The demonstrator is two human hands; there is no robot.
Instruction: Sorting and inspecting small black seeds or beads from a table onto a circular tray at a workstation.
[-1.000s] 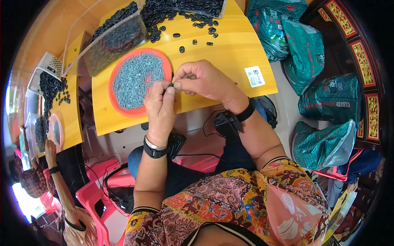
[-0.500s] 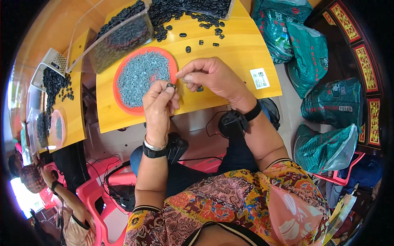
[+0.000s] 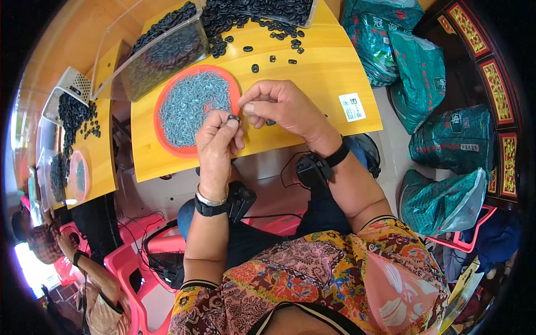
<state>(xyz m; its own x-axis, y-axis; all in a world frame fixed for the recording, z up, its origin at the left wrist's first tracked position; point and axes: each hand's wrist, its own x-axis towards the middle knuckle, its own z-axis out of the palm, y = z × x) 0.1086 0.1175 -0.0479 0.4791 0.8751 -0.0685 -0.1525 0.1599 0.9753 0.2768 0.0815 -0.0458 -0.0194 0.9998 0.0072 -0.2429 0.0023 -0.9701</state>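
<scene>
- Head view, the hands: the left hand (image 3: 215, 139) grips a small black piece (image 3: 234, 118) between thumb and index finger, over the counter (image 3: 318, 84) near its front edge.
- The right hand (image 3: 282, 109) is just beside it, thumb and fingers drawn together; whether they grasp anything is too small to tell.
- A dark bit (image 3: 271, 122) shows under the right hand's fingers, mostly hidden; I cannot tell whether it is held.
- Left of the hands is an orange-red plate (image 3: 180, 151) heaped with silvery screws (image 3: 190, 106); the left hand covers part of its lower right rim.
- Behind the plate, a clear bin (image 3: 173, 62) of black pieces blocks reach to the far left.
- Loose pieces (image 3: 223, 22) spill beside it, a few strays lying between that heap and the right hand.
- A white label (image 3: 352, 107) lies near the counter's right end.
- Green bags (image 3: 416, 78) crowd the floor on the right, before a dark cabinet (image 3: 494, 67).
- To the left, a second counter (image 3: 103, 167) carries a white basket (image 3: 78, 81).
- Below it are a pink chair (image 3: 127, 262) and a co-worker's arm (image 3: 97, 273).
</scene>
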